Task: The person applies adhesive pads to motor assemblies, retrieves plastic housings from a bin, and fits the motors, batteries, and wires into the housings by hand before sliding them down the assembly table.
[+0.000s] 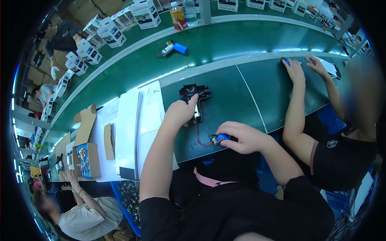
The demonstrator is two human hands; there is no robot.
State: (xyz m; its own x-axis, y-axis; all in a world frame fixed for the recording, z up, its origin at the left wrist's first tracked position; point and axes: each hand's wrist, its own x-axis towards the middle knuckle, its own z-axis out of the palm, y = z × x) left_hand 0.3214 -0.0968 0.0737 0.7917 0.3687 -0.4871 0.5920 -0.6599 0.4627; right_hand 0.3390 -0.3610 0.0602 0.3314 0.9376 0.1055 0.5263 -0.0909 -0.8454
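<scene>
My left hand (179, 113) is closed around a black plastic housing (194, 91) on the green work surface, its thumb pressing on top. A silver cylindrical part (197, 114) shows at the housing's lower end, beside my fingers. From there a thin reddish wire (197, 134) curves toward my right hand (246, 138). That hand grips a blue cylinder (223, 137), which looks like a battery, near the front edge of the surface. A small wired end of the cylinder sticks out to the left; my palm hides the rest.
Another blue cylinder (180, 48) lies with a silver motor on the green belt ahead. Left of me are white papers (128, 132) and an open carton (93, 160) of small blue parts. A co-worker's hand (295, 71) works at the right. Bottles (178, 17) and white boxes stand behind.
</scene>
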